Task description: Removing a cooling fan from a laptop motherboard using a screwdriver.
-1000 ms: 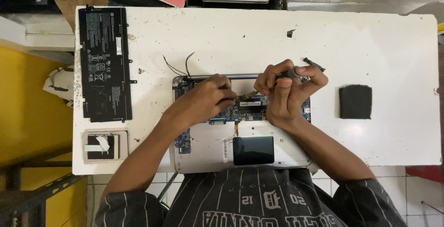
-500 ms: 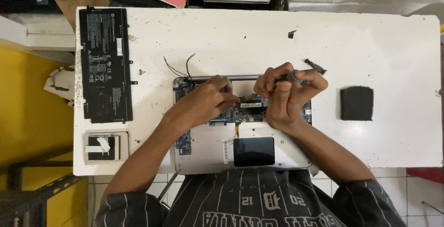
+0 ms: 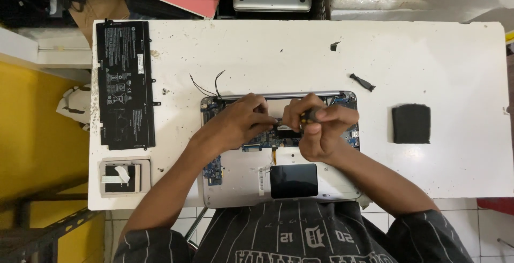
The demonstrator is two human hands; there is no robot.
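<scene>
While we are leaning over the white, paint-chipped table (image 3: pixel 300 49), both our hands are working inside the opened silver laptop base (image 3: pixel 235 185), which is lying bottom-up near the table's front edge with its circuit board exposed. Our right hand (image 3: pixel 320 129) is clenching around a small screwdriver with a yellow and black handle (image 3: pixel 310 115), its fingers (image 3: pixel 337 114) wrapping the handle so that the tip is hidden beneath the hand. Our left hand (image 3: pixel 242 119) is resting just beside it on the board, its fingers (image 3: pixel 263 109) bending and pressing down near the same spot; we cannot tell whether they are pinching anything. Two thin black wires (image 3: pixel 206 85) are sticking out from the laptop's rear left corner. A flat black rectangular battery pack (image 3: pixel 126 83) is lying well apart at the table's left side, and a small grey square tray holding a black part (image 3: pixel 121 177) is sitting in front of it. To the right, a dark square pad (image 3: pixel 410 124) and a small black plastic scrap (image 3: pixel 362 82) are lying apart from the laptop.
</scene>
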